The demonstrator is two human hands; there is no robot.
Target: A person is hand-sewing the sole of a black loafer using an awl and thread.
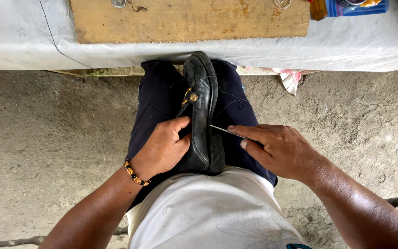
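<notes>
A black leather shoe (202, 106) with a gold buckle rests on its side across my lap, toe pointing away from me. My left hand (164, 146) grips the shoe's opening, thumb inside it; a beaded bracelet circles that wrist. My right hand (277, 148) pinches a thin metal needle (222, 129) whose tip touches the sole edge near the heel. Dark thread (236, 99) loops loosely over my trousers beside the shoe.
A low bench covered with white cloth (355, 44) stands ahead, with a wooden board (190, 20) on it. A blue container (358, 7) sits at its far right. A crumpled cloth (290, 78) lies under the bench. Concrete floor (47, 138) spreads on both sides.
</notes>
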